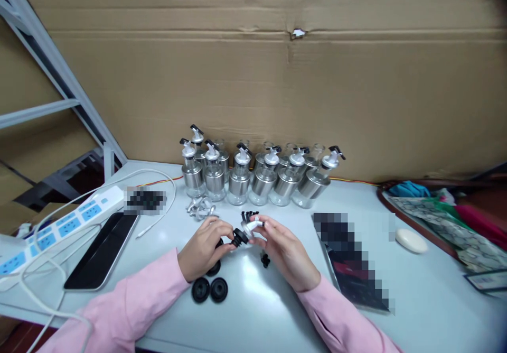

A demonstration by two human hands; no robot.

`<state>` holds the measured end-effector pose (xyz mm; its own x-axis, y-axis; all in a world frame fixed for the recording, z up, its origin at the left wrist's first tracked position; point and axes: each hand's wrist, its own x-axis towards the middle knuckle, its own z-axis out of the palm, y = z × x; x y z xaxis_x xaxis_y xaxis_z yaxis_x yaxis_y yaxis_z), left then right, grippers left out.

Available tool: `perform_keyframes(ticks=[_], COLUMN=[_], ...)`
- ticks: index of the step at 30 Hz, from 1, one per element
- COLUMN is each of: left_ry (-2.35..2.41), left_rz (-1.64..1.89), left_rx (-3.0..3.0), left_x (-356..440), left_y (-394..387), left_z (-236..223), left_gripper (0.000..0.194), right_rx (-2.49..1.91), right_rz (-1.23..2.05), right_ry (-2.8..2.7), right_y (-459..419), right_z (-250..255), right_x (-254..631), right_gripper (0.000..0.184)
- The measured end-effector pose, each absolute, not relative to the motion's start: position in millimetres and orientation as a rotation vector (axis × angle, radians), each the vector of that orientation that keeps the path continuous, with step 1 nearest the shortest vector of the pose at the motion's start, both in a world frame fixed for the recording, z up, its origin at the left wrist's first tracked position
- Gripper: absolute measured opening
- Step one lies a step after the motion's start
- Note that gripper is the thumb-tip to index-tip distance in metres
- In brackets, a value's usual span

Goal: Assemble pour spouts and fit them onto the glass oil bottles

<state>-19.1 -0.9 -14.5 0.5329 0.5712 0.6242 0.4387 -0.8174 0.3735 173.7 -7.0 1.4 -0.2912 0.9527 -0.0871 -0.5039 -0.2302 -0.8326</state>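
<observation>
Two hands in pink sleeves are working over a pale table (415, 300), with a row of glass and steel dispenser bottles (253, 176) standing along the cardboard wall behind. Left hand (204, 247) and right hand (283, 250) are meeting at the table's middle, fingers pinching a small spout cap (247, 231) between them. Black rubber discs (209, 289) are lying just below the left wrist.

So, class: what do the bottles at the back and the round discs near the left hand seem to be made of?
Bottles: clear glass shoulders and bases, by their see-through look, wrapped in what looks like brushed steel sleeves with a dull silver sheen. Round discs: matte black, probably rubber or plastic; the picture cannot settle which.
</observation>
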Motion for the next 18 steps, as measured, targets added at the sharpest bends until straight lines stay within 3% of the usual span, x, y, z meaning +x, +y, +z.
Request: perform_keyframes(ticks=[10, 15, 18], left_ry=[0.789, 0.746, 0.765], left_rz=[1.198, 1.075, 0.948], left_rx=[2.585, 2.531, 2.543], left_x=[-18.6, -21.8, -24.0], left_y=[-2.2, -4.3, -4.9], left_z=[-16.6, -13.4, -13.6], left_gripper=[0.011, 0.041, 0.046], right_rx=[-0.769, -0.852, -0.868], right_rz=[1.790, 1.550, 1.393], right_ry=[-0.861, -1.145, -1.348], right_y=[-8.5, -12.4, -16.6], right_z=[0.8, -0.8, 0.7], right_x=[173.0, 170.5, 169.0], right_gripper=[0.029, 0.027, 0.024])
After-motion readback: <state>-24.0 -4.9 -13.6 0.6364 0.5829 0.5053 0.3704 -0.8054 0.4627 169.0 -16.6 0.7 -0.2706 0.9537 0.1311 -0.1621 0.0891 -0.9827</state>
